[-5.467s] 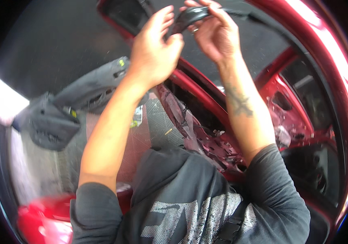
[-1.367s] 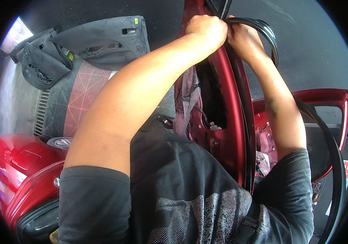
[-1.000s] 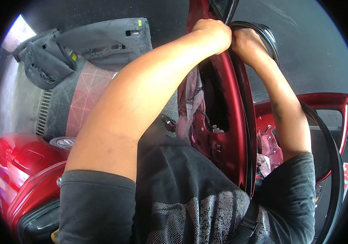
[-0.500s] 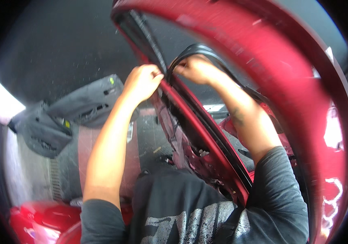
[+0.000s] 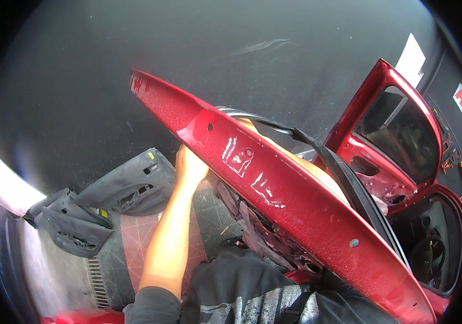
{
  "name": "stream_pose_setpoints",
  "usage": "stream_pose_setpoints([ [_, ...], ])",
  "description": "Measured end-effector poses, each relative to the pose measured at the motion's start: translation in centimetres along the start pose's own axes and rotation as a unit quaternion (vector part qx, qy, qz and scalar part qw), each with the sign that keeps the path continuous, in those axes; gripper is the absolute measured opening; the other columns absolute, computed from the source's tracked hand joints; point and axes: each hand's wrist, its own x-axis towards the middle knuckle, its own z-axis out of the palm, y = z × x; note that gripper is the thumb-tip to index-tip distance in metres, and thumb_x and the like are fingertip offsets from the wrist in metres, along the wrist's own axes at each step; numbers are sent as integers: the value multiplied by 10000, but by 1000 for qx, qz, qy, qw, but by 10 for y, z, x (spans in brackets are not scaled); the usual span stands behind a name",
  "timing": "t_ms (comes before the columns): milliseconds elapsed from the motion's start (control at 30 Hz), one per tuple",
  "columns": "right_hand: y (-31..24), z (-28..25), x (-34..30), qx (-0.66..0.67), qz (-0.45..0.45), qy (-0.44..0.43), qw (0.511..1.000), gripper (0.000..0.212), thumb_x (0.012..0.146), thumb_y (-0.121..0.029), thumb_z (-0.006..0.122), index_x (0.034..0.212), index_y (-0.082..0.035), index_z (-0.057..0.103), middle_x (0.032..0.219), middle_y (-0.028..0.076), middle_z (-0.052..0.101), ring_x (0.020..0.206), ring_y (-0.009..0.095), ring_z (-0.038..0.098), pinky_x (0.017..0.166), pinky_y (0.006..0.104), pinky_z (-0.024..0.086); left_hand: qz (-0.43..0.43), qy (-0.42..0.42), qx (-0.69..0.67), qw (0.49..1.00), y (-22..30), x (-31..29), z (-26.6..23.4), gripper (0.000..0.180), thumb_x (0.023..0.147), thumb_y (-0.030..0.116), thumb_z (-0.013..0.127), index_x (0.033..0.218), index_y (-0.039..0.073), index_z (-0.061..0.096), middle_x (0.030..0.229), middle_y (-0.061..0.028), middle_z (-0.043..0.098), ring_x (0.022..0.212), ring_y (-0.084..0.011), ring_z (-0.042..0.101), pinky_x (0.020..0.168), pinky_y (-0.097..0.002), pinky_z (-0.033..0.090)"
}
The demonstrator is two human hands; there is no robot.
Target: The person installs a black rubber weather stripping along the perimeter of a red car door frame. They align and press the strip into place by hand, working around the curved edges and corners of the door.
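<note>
A red car door (image 5: 296, 216) stands close in front of me, its painted upper edge crossing the view diagonally. My left hand (image 5: 190, 166) reaches up to the near side of this edge, its fingers hidden behind it. Only a sliver of my right hand (image 5: 247, 125) shows beyond the door edge, beside a black rubber seal strip (image 5: 271, 125). The strip arches over that hand and runs down along the far side of the door. Whether either hand grips the strip is hidden. Torn plastic film (image 5: 252, 232) hangs on the door's bare inner side.
Removed grey door trim panels (image 5: 128, 183) lean against the dark wall at left. A floor drain grate (image 5: 97, 283) lies below them. At right are another open red car door (image 5: 363, 129) and the car's window (image 5: 431, 237).
My view has shifted, so the door's painted edge now crosses in front of my arms. Both hands' fingers showed before and are now hidden behind it; the other open door has come into view.
</note>
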Motion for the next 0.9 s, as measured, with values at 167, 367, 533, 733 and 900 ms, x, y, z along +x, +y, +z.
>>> stream_pose_setpoints([
  [167, 37, -9, -33, 85, -15, -3, 996, 397, 888, -255, 831, 1215, -43, 752, 1092, 165, 792, 1055, 361, 764, 931, 445, 605, 67, -25, -12, 997, -4, 3, 13, 409, 859, 269, 834, 1187, 48, 731, 1145, -232, 769, 1122, -470, 731, 927, -543, 584],
  [367, 20, 26, -102, -104, -43, 56, 992, 405, 936, -143, 697, 1336, -155, 755, 1326, 173, 672, 1269, 368, 650, 981, 505, 604, 103, 44, -55, 992, -37, 17, 35, 389, 741, 65, 953, 1059, 27, 733, 768, -17, 673, 688, -136, 646, 664, -338, 570],
  [533, 7, -2, -110, -155, 92, -100, 979, 439, 1035, -235, 577, 1444, -210, 732, 1736, 226, 389, 1517, 391, 480, 1171, 530, 481, 19, -32, -208, 977, -52, 33, 40, 309, 782, 69, 946, 1029, 18, 768, 819, -51, 746, 732, -151, 718, 696, -332, 591],
  [733, 30, 38, -62, -227, -79, 55, 969, 359, 1015, -271, 628, 1313, -157, 791, 1576, 213, 566, 1388, 378, 595, 1037, 497, 565, 17, -47, -78, 996, -50, 41, 6, 269, 807, 144, 948, 992, 35, 786, 824, -85, 775, 760, -209, 764, 712, -384, 614],
  [900, 45, 22, -37, 93, 36, 143, 985, 332, 848, -130, 836, 1107, -33, 651, 1041, 181, 747, 973, 426, 746, 854, 506, 592, 125, -28, 49, 991, -56, 49, 21, 297, 808, 171, 955, 999, 26, 781, 844, -75, 769, 774, -204, 763, 714, -380, 618],
])
